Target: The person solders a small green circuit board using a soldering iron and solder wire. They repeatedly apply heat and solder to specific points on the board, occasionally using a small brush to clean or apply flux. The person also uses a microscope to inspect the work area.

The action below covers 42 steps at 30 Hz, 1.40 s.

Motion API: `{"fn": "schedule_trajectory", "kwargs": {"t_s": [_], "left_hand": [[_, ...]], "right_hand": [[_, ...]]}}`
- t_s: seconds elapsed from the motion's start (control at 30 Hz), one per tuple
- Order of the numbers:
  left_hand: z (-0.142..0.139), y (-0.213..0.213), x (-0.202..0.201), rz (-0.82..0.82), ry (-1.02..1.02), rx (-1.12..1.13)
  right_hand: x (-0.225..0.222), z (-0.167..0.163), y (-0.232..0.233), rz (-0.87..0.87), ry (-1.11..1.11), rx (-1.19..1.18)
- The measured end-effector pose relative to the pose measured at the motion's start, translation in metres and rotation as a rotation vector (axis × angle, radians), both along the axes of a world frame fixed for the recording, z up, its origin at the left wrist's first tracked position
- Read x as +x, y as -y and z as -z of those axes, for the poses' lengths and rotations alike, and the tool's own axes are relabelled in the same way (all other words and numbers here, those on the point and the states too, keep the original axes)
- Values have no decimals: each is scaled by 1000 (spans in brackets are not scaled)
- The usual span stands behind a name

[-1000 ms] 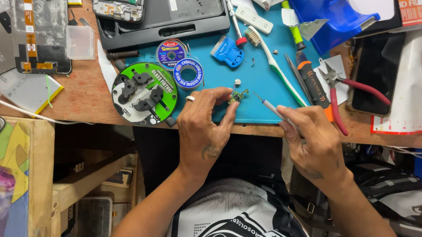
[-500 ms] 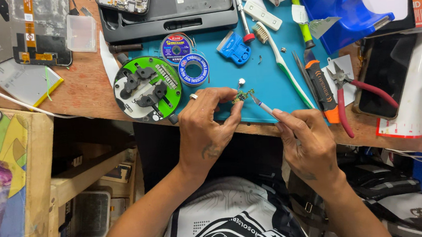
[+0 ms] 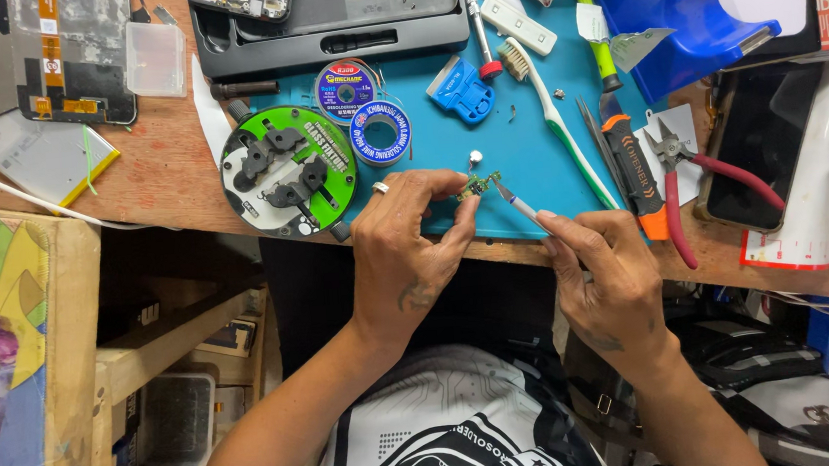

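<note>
My left hand (image 3: 408,245) pinches a tiny green circuit board (image 3: 477,185) between thumb and fingers, just over the near edge of the blue work mat (image 3: 524,126). My right hand (image 3: 603,272) grips a thin pointed tool (image 3: 516,201) like a pen, and its tip touches the small board from the right. A ring sits on a finger of my left hand. Both forearms reach up from below the wooden bench.
A round green-and-white holder (image 3: 286,171) lies left of my left hand. Two wire spools (image 3: 379,134), a blue scraper (image 3: 459,89), a toothbrush (image 3: 553,118), tweezers, an orange-handled knife (image 3: 631,178) and red-handled cutters (image 3: 687,182) lie around. A dark tray (image 3: 339,22) sits behind.
The right hand has brought the thin tool leftward until its tip reaches the small board. The left hand keeps holding the board in about the same spot.
</note>
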<state>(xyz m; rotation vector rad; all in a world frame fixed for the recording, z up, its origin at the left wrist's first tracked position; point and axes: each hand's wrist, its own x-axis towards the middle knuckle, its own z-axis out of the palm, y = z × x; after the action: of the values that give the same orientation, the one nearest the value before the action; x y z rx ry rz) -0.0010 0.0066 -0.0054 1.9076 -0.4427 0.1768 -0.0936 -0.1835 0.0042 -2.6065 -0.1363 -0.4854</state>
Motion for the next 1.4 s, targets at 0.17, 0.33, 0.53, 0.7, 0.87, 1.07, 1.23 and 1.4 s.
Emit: {"fn": "schedule_trajectory", "kwargs": {"t_s": [0.17, 0.33, 0.53, 0.7, 0.87, 1.07, 1.23, 1.4], "left_hand": [[0, 0, 0, -2, 2, 9], [0, 0, 0, -5, 3, 11], [0, 0, 0, -2, 8, 6], [0, 0, 0, -5, -5, 8], [0, 0, 0, 2, 1, 1], [0, 0, 0, -2, 0, 7], [0, 0, 0, -5, 8, 7], [0, 0, 0, -18, 12, 7]], "right_hand": [[0, 0, 0, -11, -4, 18], [0, -1, 0, 2, -21, 45], [1, -3, -1, 14, -8, 50], [1, -4, -1, 6, -21, 54], [0, -6, 0, 16, -14, 50], [1, -3, 0, 5, -26, 81], [1, -3, 0, 17, -23, 73], [0, -4, -1, -4, -9, 115]]}}
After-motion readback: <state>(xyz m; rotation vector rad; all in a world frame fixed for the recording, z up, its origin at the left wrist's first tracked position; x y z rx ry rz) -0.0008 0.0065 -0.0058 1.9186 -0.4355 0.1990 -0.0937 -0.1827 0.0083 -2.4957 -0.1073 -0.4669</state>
